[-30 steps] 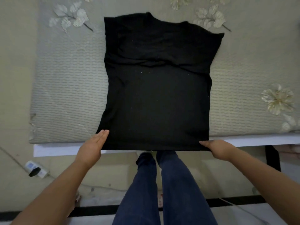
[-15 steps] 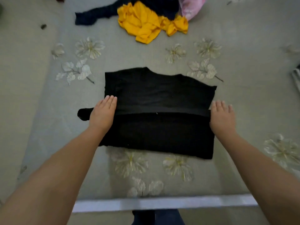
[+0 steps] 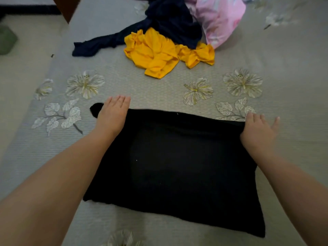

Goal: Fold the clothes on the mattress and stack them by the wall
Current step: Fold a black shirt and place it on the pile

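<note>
Your left hand (image 3: 113, 116) and right hand (image 3: 258, 129), fingers flat and open, have carried the black garment's (image 3: 177, 167) lower half up to its far edge on the mattress (image 3: 159, 89), halving it; another fold likely precedes stacking.

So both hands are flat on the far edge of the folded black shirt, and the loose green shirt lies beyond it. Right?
Not quite: the loose shirt beyond it is yellow, not green, as the head view shows. The rest holds: left hand and right hand lie flat on the far edge of the folded black shirt.
</note>
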{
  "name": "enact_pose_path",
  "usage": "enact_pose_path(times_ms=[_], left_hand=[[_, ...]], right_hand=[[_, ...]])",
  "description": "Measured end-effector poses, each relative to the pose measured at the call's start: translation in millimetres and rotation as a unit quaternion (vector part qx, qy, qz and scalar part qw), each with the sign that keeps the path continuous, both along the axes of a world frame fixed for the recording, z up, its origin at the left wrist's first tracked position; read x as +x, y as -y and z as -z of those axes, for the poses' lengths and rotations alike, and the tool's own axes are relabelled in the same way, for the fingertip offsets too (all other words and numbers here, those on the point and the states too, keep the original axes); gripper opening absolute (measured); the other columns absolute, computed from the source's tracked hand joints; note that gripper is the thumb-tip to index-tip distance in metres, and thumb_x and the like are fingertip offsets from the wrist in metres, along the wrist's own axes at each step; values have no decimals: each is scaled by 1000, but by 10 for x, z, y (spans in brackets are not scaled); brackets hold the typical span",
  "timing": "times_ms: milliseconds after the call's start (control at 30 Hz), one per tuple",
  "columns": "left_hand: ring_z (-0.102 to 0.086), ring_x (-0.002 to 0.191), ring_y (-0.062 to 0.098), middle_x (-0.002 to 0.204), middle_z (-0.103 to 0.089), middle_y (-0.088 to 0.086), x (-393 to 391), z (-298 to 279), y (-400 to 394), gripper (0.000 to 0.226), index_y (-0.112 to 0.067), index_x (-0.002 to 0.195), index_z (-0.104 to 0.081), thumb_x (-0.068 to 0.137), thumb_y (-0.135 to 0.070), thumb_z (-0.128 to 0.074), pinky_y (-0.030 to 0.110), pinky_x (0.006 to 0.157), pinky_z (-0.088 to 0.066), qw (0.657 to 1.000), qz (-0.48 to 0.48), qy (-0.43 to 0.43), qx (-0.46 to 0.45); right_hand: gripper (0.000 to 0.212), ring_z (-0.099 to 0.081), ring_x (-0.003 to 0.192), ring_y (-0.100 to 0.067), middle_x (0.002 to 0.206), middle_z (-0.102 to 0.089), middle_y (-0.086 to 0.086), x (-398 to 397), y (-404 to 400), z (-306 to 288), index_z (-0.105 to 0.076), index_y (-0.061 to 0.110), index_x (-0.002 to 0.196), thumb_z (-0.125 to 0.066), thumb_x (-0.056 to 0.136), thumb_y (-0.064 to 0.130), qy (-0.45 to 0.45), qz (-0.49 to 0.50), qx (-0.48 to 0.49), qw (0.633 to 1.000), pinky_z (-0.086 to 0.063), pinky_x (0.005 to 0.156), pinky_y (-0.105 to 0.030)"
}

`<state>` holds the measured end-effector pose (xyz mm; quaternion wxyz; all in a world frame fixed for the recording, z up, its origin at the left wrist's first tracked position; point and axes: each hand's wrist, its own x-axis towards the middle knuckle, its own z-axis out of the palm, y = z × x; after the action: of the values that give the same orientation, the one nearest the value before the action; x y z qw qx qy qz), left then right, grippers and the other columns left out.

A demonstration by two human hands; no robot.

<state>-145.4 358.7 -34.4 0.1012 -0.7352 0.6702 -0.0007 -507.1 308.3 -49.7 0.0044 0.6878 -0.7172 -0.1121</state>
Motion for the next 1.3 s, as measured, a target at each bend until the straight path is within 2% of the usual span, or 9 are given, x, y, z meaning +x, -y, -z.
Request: enact_pose_path(times_ms=[133, 300, 433, 700, 833, 1000, 1067, 1133, 1300], left_hand=[[-10, 142, 30, 152, -16, 19, -166, 184, -62, 56, -1, 144, -15, 94, -4, -40, 38, 115, -1, 996, -28, -72, -48], [-31, 133, 41, 139, -39, 26, -650, 465, -670, 51, 2, 133, -42, 89, -24, -46, 53, 106, -17, 988, -9, -143, -59], [0, 143, 28, 154, -10, 12, -722, 734, -1003, 57, -19, 145, -21, 95, -41, -35, 48, 112, 5, 988, -73, -124, 53], [11, 142, 23, 156, 3, 8, -689, 770, -995, 62, -21, 147, -10, 94, -43, -33, 44, 111, 11, 981, -76, -151, 100], [-3, 143, 25, 153, -15, 13, -669, 548, -1282, 55, -6, 144, -20, 96, -25, -38, 42, 114, 3, 971, -137, -197, -4], [-33, 128, 38, 136, -39, 27, -492, 386, -1841, 42, 8, 132, -37, 93, -6, -43, 44, 107, -20, 904, -354, -207, -119], [-50, 95, 33, 98, -57, 20, -419, 362, -1957, 21, 1, 99, -56, 95, -12, -40, 39, 84, -36, 832, -448, -295, -145], [-40, 64, 17, 64, -43, 3, -365, 329, -2017, 34, -13, 64, -44, 97, -16, -39, 30, 61, -32, 786, -479, -358, -159], [-35, 63, 12, 64, -33, -4, -271, 224, -2075, 37, -18, 62, -33, 99, -14, -31, 28, 63, -32, 728, -536, -381, -193]], right_hand=[[62, -12, 141, -34, 151, -18, -21, 72, 38, 141, -16, 3, 145, -44, 90, 11, 41, 29, -7, 999, -3, 109, -60], [51, -38, 127, -46, 136, -44, -26, 231, -517, 292, -51, 1, 128, -43, 84, 27, 130, -118, -60, 983, -22, 97, -69], [59, -39, 128, -42, 139, -44, -19, 170, -971, 490, -50, 12, 131, -32, 84, 44, 138, -135, 38, 980, -23, 101, -64], [64, -27, 136, -37, 147, -32, -16, 88, -994, 579, -39, 16, 139, -25, 86, 49, 146, -119, 101, 977, -14, 108, -58], [71, -25, 136, -38, 147, -30, -21, 91, -1248, 497, -40, 12, 137, -33, 84, 59, 167, -192, 112, 961, -9, 105, -61], [85, -51, 117, -42, 131, -52, -20, 160, -1830, 402, -58, 12, 122, -55, 62, 72, 98, -384, 129, 909, -27, 89, -68], [88, -55, 113, -41, 127, -56, -20, 150, -1854, 406, -62, 10, 118, -80, 45, 57, 82, -373, 126, 916, -34, 84, -69], [90, -54, 114, -39, 127, -56, -19, 149, -1840, 397, -62, 8, 117, -91, 36, 35, 87, -332, 119, 932, -36, 84, -68], [74, 15, 141, -23, 156, 6, -3, -9, -1859, 419, -2, 16, 147, -45, 87, 11, 37, -306, 176, 935, 10, 110, -51]])
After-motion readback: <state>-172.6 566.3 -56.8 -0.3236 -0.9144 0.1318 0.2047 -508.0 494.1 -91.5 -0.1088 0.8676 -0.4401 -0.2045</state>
